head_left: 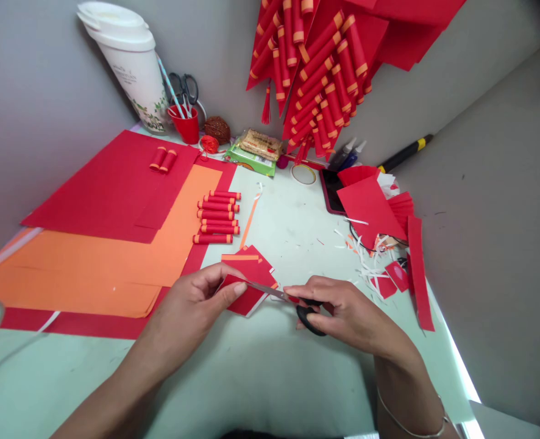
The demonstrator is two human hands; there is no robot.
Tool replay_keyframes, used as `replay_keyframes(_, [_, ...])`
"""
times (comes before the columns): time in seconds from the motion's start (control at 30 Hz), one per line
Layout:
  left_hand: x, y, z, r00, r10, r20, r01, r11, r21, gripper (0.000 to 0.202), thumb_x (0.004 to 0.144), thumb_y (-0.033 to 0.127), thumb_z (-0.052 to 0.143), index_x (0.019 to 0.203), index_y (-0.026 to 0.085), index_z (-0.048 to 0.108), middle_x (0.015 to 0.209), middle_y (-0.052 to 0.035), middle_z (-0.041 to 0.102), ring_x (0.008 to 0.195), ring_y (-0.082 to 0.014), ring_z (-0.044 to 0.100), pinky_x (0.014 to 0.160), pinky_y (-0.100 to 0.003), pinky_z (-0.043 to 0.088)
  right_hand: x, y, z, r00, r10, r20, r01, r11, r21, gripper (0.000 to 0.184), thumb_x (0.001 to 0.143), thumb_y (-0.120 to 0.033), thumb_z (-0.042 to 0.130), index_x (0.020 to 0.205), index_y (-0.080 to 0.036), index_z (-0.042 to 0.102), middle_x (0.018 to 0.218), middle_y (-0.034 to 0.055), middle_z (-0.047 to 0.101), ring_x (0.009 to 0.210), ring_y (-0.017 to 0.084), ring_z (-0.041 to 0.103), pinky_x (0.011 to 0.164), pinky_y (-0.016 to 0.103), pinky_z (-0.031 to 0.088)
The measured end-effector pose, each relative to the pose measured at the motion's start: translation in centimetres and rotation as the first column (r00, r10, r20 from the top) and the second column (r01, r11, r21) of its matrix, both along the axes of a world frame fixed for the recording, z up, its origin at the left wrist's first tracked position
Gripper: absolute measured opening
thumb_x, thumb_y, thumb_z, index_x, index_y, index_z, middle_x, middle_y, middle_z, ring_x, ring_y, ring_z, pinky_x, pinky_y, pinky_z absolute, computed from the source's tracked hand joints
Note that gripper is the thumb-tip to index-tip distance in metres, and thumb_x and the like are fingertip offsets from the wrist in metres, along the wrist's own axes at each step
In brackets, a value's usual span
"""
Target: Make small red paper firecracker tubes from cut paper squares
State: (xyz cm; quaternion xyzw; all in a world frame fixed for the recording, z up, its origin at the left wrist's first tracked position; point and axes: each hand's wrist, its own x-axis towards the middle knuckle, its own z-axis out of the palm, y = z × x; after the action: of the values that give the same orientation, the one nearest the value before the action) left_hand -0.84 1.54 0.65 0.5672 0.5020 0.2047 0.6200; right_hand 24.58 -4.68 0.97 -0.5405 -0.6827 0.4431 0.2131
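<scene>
Red paper rolls [216,215] sat done beyond the left hand [201,299], which pinched probably red paper [228,280]; right hand [343,308] gripped scissors [310,322], flat pieces [252,300] between them not rolled yet.

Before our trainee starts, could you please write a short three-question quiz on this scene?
1. Which hand holds the scissors?
2. True or false: in this view, the white lidded cup stands left of the red cup.
3. The red rolls are banded with: a) green, b) orange, c) blue.

Key: 1. The right hand; 2. True; 3. b.
</scene>
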Motion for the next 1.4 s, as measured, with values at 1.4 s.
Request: replay_keyframes(1.4, [0.07,-0.41,-0.07,1.0,-0.003,-0.001,0.003,0.999,-0.045,0.028,0.085,0.051,0.065,0.083,0.023,0.067,0.077,0.0017,0.068,0.072,-0.0167,0.059,0.063,-0.025,0.046,-0.17,0.17,-0.11,1.0,0.025,0.008,-0.025,0.999,0.039,0.064,0.078,0.0,0.052,0.128,-0.037,0.065,0.087,-0.0016,0.066,0.074,0.012,0.059,0.07,0.024,0.047])
